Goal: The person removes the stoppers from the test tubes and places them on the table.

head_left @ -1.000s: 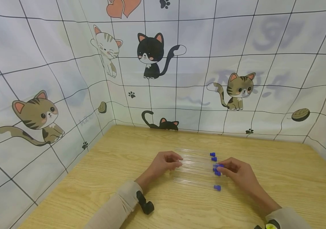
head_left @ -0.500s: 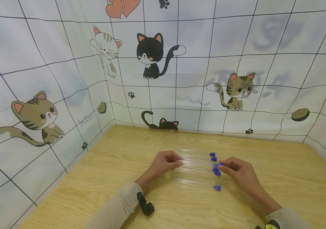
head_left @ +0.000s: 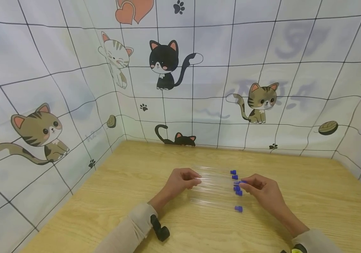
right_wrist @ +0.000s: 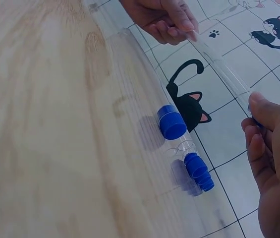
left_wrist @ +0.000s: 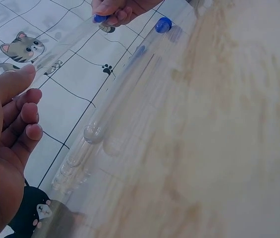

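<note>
A clear test tube (left_wrist: 63,49) with a blue cap (left_wrist: 100,18) is held raised over the table between both hands. My left hand (head_left: 180,182) pinches its plain end between thumb and fingertips. At the capped end, my right hand (head_left: 264,191) pinches the blue cap, mostly covering it. Beneath lie several more clear test tubes (head_left: 212,202), side by side, with their blue caps (head_left: 238,209) toward the right. In the right wrist view, one cap (right_wrist: 171,122) lies nearest and other caps (right_wrist: 198,171) line up behind it.
The light wooden table (head_left: 111,203) runs back to a white cloth (head_left: 212,80) with grid lines and cartoon cats. The cloth also hangs along the left and right sides. A black strap (head_left: 159,230) is on the left sleeve.
Both hands keep their grip on the test tube and barely move. The head view shifts slightly, so the whole scene sits a little lower and further left.
</note>
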The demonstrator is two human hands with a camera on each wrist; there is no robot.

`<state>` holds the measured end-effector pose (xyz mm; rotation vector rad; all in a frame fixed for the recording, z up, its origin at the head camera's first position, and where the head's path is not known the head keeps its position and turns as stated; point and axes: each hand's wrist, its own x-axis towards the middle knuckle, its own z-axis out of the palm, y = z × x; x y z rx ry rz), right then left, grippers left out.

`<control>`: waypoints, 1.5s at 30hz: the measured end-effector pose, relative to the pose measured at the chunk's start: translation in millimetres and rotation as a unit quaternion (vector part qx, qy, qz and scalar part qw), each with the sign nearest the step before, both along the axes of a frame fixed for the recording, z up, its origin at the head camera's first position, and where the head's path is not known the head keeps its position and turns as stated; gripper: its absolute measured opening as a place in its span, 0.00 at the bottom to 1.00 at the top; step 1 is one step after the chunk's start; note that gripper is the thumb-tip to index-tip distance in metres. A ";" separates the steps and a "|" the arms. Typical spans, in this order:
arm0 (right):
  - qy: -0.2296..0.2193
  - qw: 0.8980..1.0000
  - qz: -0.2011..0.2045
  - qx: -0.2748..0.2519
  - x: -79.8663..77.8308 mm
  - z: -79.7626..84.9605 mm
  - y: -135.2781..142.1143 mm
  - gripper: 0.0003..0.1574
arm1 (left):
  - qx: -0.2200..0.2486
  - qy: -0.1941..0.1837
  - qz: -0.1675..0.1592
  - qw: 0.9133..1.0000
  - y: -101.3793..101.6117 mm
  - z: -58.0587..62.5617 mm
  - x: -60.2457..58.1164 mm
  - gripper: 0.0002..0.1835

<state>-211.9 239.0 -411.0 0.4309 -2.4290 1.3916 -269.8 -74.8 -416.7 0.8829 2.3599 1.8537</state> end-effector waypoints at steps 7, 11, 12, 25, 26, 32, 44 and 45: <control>-0.008 1.000 0.025 -0.004 0.0 2.8 1.4 0.11 | 0.011 0.002 -0.010 1.000 -1.6 1.4 0.1 0.14; -0.013 0.998 0.062 -0.009 0.1 7.0 4.7 0.12 | 0.017 0.000 -0.020 1.000 -3.3 2.5 -0.8 0.12; -0.012 0.997 0.071 -0.010 0.3 7.9 5.4 0.12 | 0.017 0.002 -0.022 1.000 -3.7 2.8 -1.1 0.12; -0.002 0.990 0.137 -0.021 0.2 8.8 5.5 0.07 | 0.032 0.001 -0.035 0.999 -7.5 7.6 -1.0 0.10; -0.001 0.990 0.142 -0.023 0.0 8.5 5.6 0.07 | 0.031 0.000 -0.036 0.999 -7.6 8.0 -1.0 0.09; -0.002 0.986 0.166 -0.032 0.6 9.3 5.4 0.07 | 0.037 0.001 -0.043 0.998 -8.8 8.0 -1.6 0.11; 0.003 0.981 0.190 -0.037 2.7 11.6 4.3 0.07 | 0.038 0.007 -0.052 0.998 -11.6 5.8 -3.4 0.12; 0.002 0.980 0.193 -0.038 2.5 11.1 4.6 0.07 | 0.039 0.007 -0.053 0.998 -11.8 5.2 -4.0 0.12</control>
